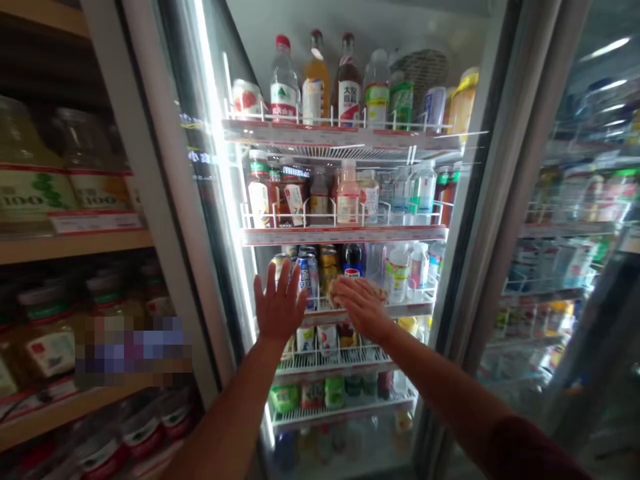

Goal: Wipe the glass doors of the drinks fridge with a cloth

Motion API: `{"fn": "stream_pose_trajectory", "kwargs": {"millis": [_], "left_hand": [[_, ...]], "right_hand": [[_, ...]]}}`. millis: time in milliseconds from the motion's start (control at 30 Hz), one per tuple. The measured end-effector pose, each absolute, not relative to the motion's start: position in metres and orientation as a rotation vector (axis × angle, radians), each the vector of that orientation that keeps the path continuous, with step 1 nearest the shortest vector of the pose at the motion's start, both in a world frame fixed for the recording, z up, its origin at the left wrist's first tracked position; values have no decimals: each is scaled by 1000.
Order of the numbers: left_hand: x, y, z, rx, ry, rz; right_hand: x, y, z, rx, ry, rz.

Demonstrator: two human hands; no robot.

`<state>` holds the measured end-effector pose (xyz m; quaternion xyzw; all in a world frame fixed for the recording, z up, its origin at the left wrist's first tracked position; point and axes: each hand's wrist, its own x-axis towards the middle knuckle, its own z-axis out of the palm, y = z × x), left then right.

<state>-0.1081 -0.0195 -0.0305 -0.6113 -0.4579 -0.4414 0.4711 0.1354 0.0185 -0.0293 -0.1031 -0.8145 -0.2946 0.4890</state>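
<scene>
My left hand (281, 310) is raised with its fingers spread and its palm toward the glass door (345, 437) of a drinks cooler. Whether that palm touches the glass, I cannot tell. To its right, my right hand (367, 310) lies over a crumpled, light-coloured cloth (381, 292), whose edges stick out on both sides of the fingers. The cloth appears to be against the glass. Behind the hands are shelved drinks: blue cans (309, 270), a dark cola bottle (353, 259) and clear bottles (397, 273).
White wire shelves (345, 235) hold several rows of bottles and cans. A bright light strip (220, 153) runs down the cooler's left side. Wooden shelves (75, 247) with juice bottles stand at left. Another glass-fronted cooler (565, 227) is at right, past a metal frame (520, 153).
</scene>
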Motion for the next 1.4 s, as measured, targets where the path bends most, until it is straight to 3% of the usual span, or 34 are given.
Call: {"fn": "stream_pose_trajectory", "kwargs": {"millis": [133,367,567,767,1000,1233,1400], "left_hand": [[-108,-19,-30,-1493,-1118,-1088],[-108,-18,-29,-1472,-1097,-1075],[-109,-15,-30,-1469,-1137,-1065],[-109,-14,-30,-1435,-1104,-1030],[-108,-14,-30,-1426,-1113,-1034],[-110,-14,-32,-1523,-1184,-1117],[-110,-15,-32,-1495,-1187,-1086]], "right_hand": [[148,33,10,-412,-1624,-624],[169,27,-22,-300,-1983,-767],[219,49,18,-439,-1559,-711],[244,41,-42,-381,-1887,-784],[285,63,-8,-463,-1489,-660],[276,49,-58,-483,-1770,-718],[270,60,-7,-489,-1452,-648]]}}
